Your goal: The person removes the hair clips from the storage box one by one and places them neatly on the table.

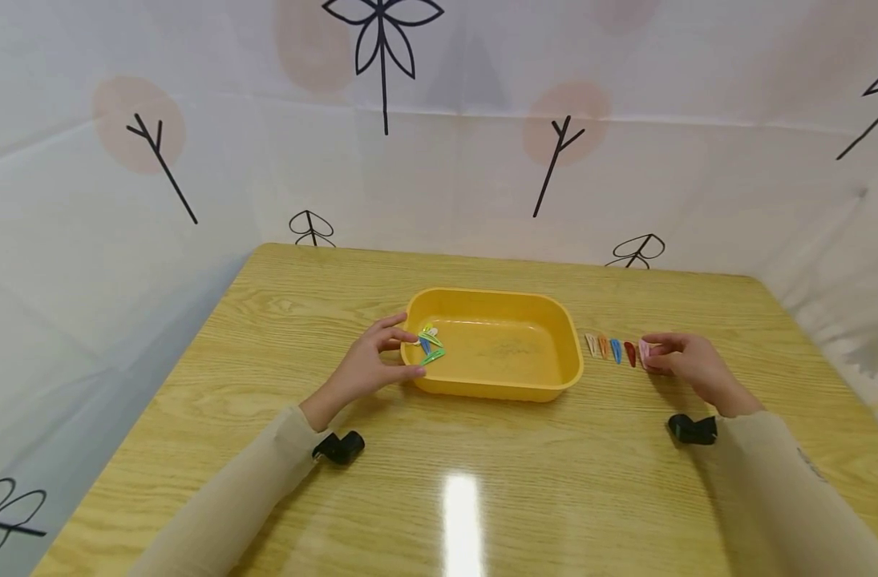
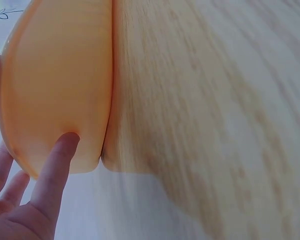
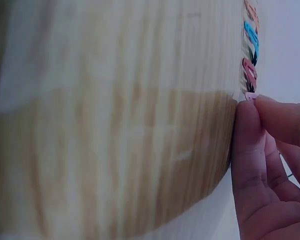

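Note:
A yellow plastic tub [image 1: 507,390] rests on the table. My left hand [image 1: 370,361] holds its left end, thumb against the outer wall [image 2: 65,75] and other fingers at the rim. Inside, near those fingers, lie several snap hair clips, among them a green clip [image 1: 433,356] and a blue clip [image 1: 425,345]. My right hand [image 1: 691,365] pinches a pink hair clip [image 3: 250,96] between thumb and forefinger, down at the table. Left of it, in a row, lie a red clip [image 1: 629,353], a blue clip [image 1: 616,350], an orange clip [image 1: 603,346] and a cream clip [image 1: 591,344].
The wooden table [image 1: 381,481] reaches back to a pale cloth [image 1: 467,184] printed with plants, which also hangs at both sides. Each wrist carries a black camera, the left camera [image 1: 340,448] and the right camera [image 1: 693,429], low over the tabletop.

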Tool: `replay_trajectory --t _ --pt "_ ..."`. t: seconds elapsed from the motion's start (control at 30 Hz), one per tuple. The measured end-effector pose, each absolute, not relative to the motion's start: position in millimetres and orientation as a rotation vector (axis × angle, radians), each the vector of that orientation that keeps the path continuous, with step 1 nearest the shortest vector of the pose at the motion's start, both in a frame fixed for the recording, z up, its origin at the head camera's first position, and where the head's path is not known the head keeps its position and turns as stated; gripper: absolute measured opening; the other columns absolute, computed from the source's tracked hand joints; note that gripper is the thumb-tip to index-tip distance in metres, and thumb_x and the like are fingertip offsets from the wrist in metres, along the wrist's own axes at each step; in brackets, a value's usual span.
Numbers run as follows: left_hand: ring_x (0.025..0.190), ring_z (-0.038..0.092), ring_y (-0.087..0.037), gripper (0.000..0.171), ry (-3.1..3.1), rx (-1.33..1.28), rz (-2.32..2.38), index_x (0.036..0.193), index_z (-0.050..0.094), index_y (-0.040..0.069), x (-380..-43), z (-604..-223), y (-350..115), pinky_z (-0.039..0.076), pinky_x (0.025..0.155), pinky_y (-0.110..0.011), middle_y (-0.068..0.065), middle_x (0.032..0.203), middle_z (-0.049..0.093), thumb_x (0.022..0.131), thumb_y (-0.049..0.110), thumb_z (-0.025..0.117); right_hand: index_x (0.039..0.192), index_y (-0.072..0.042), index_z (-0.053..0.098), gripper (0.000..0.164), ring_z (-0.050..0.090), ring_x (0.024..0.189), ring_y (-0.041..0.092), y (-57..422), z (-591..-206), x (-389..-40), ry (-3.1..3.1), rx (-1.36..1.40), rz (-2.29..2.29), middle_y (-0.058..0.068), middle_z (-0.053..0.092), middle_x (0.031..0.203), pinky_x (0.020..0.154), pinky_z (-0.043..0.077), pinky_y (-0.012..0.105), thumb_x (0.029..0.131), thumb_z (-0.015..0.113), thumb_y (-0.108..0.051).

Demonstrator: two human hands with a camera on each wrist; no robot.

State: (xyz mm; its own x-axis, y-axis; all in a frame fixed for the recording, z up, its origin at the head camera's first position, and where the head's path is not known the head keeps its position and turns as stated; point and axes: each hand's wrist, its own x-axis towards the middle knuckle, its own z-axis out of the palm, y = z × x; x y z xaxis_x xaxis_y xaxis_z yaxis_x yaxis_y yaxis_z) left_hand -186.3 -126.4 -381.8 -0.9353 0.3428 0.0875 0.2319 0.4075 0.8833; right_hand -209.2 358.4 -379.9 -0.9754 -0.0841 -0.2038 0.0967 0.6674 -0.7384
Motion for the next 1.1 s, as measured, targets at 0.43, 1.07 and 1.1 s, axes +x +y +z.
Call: replay_trajectory --t 0.43,1.07,1.1 --pt "0.113 0.051 -0.030 0.048 2.536 0.524 1.576 0.112 0.064 0.004 -186.3 -382.2 -126.4 0.051 0.085 -0.034 0.000 0.147 0.031 0.074 0.028 0.080 0.126 0.015 0.047 0.047 0.050 0.082 0.014 360.5 -376.6 -212.3 2.707 -0.049 -1.025 0.012 0.061 0.097 0.065 0.044 0.018 0.090 0.062 -0.012" --pt "0.113 0.052 -0.030 0.048 2.549 0.549 1.571 0.112 0.064 0.003 -185.7 -381.3 -126.6 0.048 0.089 -0.038 -0.002 0.147 0.031 0.074 0.028 0.080 0.128 0.020 0.040 0.048 0.060 0.077 -0.002 361.6 -379.1 -208.6 2.619 -0.043 -1.229 0.030 0.055 0.113 0.070 0.050 0.016 0.094 0.055 -0.012" --pt "0.113 0.052 -0.030 0.048 2.551 0.551 1.569 0.112 0.064 0.004 -185.6 -381.2 -126.7 0.048 0.089 -0.038 -0.002 0.147 0.031 0.074 0.028 0.080 0.128 0.020 0.040 0.049 0.061 0.077 0.000 361.2 -377.7 -208.0 2.629 -0.038 -1.215 0.027 0.058 0.110 0.069 0.050 0.016 0.094 0.055 -0.013"
